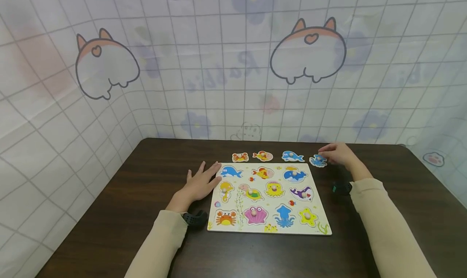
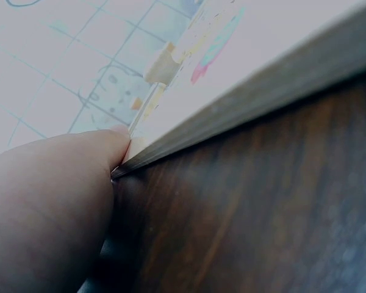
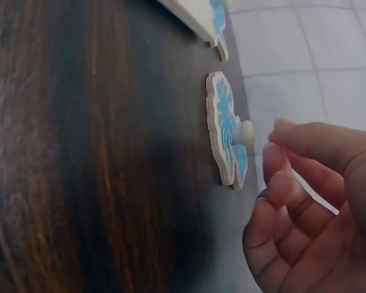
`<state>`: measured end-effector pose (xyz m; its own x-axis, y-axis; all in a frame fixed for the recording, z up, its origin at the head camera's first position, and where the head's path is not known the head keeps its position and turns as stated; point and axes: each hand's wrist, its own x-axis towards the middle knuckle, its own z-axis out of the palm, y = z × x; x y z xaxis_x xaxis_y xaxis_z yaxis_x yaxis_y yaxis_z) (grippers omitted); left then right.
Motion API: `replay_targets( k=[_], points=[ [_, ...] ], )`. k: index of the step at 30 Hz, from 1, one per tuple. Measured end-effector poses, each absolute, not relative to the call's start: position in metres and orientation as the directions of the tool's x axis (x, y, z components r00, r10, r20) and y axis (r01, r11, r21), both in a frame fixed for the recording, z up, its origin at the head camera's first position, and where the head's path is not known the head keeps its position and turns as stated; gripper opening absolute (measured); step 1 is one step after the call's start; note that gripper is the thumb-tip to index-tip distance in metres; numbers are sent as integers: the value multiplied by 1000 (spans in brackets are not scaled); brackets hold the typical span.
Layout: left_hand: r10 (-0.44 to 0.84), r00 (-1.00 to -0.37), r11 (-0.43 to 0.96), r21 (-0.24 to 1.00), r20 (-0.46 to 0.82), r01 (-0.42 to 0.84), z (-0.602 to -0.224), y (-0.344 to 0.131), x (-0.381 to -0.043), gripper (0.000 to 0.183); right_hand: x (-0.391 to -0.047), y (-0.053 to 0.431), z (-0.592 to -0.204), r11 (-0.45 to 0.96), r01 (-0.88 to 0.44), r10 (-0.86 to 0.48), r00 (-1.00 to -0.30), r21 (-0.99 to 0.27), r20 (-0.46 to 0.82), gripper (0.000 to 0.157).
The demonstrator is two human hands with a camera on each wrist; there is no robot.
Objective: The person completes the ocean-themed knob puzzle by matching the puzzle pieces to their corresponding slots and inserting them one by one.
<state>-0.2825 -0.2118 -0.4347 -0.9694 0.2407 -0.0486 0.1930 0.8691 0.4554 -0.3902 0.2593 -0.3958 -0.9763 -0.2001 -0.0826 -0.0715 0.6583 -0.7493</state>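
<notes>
A: How do the hands lie?

B: The left hand (image 1: 200, 183) rests flat on the dark wooden table (image 1: 109, 213), fingers straight and spread, their tips against the left edge of the puzzle board (image 1: 321, 213). The left wrist view shows a fingertip (image 2: 119, 143) touching that edge. It grips nothing.

A: And the other?

B: The right hand (image 1: 337, 153) reaches to the far right corner beyond the board, forearm stretched out in a beige sleeve (image 1: 386, 225). Its fingers (image 3: 293, 183) are loosely curled just beside the small knob of a blue puzzle piece (image 1: 318, 161). In the right wrist view there is a narrow gap between fingertips and knob, so the hand is released, holding nothing.

A: What does that piece look like?

B: A flat wooden cut-out, blue and white on its face, pale at its edge, with a round light knob in its middle. It lies flat on the table, just off the board's top right corner, last in a row with a whale piece (image 1: 292, 156), a fish piece (image 1: 263, 155) and a crab piece (image 1: 240, 157).
</notes>
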Motion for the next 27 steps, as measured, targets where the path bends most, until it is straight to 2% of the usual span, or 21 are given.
replay_targets(
  k=[11,19,27],
  points=[
    [240,-970,870,454,-47,193,-436,-212,-284,64,-397,264,-403,715,-78,-229,-965,-695,-127,33],
    [246,-968,867,456,-46,199,-435,-213,-285,65,-396,259,-399,788,-160,-255,-964,-594,-79,25],
    [251,-967,868,453,-51,202,-437,-213,-284,64,-388,258,-394,828,-175,-242,-969,-533,-57,28]
  ],
)
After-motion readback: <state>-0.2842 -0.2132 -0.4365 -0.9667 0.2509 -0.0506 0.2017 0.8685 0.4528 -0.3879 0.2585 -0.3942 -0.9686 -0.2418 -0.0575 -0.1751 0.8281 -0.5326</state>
